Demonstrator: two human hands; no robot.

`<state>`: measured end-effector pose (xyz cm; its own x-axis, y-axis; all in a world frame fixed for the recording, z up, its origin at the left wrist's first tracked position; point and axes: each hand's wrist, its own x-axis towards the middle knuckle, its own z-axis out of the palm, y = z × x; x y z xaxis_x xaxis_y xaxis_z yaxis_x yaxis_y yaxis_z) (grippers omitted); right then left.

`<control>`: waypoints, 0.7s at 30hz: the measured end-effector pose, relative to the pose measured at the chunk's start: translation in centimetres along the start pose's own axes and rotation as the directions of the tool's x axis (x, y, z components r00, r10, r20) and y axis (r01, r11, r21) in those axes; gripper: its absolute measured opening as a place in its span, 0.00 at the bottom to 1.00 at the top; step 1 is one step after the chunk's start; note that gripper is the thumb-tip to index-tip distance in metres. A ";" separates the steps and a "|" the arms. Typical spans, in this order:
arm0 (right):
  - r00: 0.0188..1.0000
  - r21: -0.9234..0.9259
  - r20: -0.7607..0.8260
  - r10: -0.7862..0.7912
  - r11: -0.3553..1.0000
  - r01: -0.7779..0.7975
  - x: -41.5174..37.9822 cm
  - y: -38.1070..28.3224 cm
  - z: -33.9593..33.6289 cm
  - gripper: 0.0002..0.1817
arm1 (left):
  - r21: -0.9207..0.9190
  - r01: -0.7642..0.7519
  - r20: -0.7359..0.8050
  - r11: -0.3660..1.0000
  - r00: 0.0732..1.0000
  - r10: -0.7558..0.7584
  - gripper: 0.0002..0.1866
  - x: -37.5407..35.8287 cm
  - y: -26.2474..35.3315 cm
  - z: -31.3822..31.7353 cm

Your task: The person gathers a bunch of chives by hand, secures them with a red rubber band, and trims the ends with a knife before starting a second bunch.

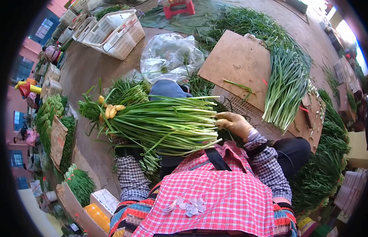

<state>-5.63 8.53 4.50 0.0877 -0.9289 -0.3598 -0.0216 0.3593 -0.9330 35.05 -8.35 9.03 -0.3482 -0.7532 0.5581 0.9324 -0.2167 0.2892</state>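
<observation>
A large bundle of garlic chives (168, 122) lies crosswise in front of my body, leaves to the left and pale cut ends to the right. My left hand (110, 111), in a yellowish glove, is wrapped round the leafy part; its fingertips show on top. My right hand (233, 124), also gloved, touches the pale stalk ends with bent fingers, apart from one another. Beneath the bundle is a rounded blue-grey thing (168, 87), partly hidden. More chives (130, 93) show behind my left hand.
A wooden board (237, 63) lies ahead right, beside a loose pile of chives (286, 87). A clear plastic bag (170, 57) and white crates (120, 35) stand beyond. A red stool (179, 8) is at the top. Chive heaps (326, 158) line the right; other people are far left.
</observation>
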 end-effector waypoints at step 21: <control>0.896 0.312 0.431 -0.108 0.949 -0.036 1.2 -0.9 3.0 0.28 | -0.032 -0.145 -0.156 0.989 0.978 0.138 0.25 -1.4 -0.7 0.1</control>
<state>-2.55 7.35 4.95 0.5103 -0.8321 -0.2170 0.2870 0.4027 -0.8692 34.90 -7.14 8.14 -0.1967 -0.8636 0.4642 0.9756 -0.1250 0.1807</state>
